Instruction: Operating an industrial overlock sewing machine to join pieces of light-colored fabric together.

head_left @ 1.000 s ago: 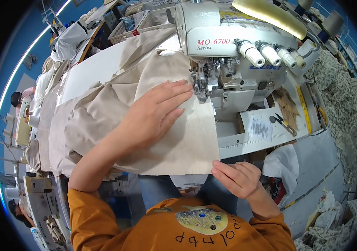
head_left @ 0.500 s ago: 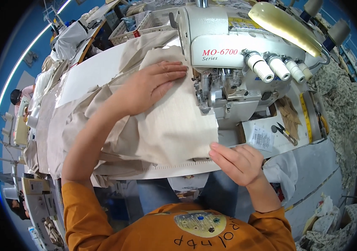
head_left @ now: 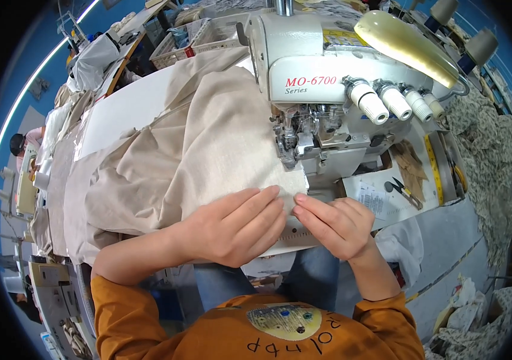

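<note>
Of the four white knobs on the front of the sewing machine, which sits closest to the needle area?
The leftmost knob, the largest-looking of the row, just right of the machine's red lettering. The other three knobs run off to the right toward the lamp.

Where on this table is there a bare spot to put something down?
A white strip of table lies bare left of the beige cloth. The grey surface right of the paper sheet also looks free. It is crowded near the sewing machine, where the left hand and right hand press the cloth, and scissors lie.
</note>
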The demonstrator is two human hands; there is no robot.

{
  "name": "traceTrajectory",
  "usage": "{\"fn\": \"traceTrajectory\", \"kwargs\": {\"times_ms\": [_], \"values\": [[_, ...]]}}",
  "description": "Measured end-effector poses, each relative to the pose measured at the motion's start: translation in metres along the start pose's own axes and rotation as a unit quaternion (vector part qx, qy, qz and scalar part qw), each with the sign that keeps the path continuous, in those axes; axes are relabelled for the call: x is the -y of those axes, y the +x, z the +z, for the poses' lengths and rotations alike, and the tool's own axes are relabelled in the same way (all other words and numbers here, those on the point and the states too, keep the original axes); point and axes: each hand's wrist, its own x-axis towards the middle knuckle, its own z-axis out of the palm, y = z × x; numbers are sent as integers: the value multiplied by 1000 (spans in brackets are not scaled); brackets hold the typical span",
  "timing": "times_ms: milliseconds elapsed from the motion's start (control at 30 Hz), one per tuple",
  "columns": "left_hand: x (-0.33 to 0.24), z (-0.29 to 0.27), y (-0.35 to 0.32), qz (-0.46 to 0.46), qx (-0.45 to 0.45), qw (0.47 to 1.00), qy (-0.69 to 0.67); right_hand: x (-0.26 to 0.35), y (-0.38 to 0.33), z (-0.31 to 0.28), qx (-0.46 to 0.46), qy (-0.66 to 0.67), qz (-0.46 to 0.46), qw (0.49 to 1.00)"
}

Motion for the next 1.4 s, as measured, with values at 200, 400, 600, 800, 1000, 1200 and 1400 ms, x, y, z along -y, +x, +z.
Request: {"fn": "traceTrajectory", "kwargs": {"times_ms": [200,400,600,800,1000,1200,1400], "values": [[4,-8,-1,-5,33,999,-12,1,1,0,-1,0,-3,1000],[18,-12,2,-26,78,995,-60,-2,5,0,21,-15,20,999],[41,-6,8,-87,86,984,-132,-2,2,-3,10,-34,26,999],[63,1,14,-129,117,980,-91,6,-10,-8,14,-28,27,999],[55,-10,4,-210,101,965,-120,5,-34,-16,2,-95,120,988],[59,-71,-74,-415,149,897,18,0,-76,-45,93,-177,323,925],[106,-91,-165,-545,332,764,-93,-18,-96,-53,147,-158,387,896]]}}
